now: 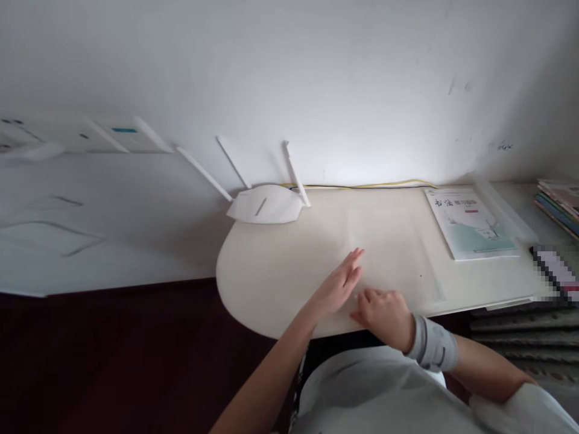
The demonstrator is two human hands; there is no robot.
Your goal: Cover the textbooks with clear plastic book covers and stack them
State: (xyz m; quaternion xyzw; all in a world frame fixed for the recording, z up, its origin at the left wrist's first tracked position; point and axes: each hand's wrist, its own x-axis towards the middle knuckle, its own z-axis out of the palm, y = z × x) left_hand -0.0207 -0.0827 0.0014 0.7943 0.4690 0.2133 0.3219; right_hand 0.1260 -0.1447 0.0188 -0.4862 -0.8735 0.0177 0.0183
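A clear plastic sheet (398,253) lies flat on the cream table, its edges only faintly visible. My left hand (340,284) rests at the sheet's left side, fingers stretched out and close together, holding nothing. Curled at the near left corner of the sheet is my right hand (384,314), its fingers closed on the edge there. The fingertips are partly hidden, so the exact grip is hard to see. A grey band (434,345) wraps the right wrist.
A white router (266,205) with upright antennas stands at the table's back left. To the right lies a booklet (473,223) beside a clear plastic strip (504,208). Stacked books (561,202) sit farther right. Yellow and black cables (371,185) run along the wall.
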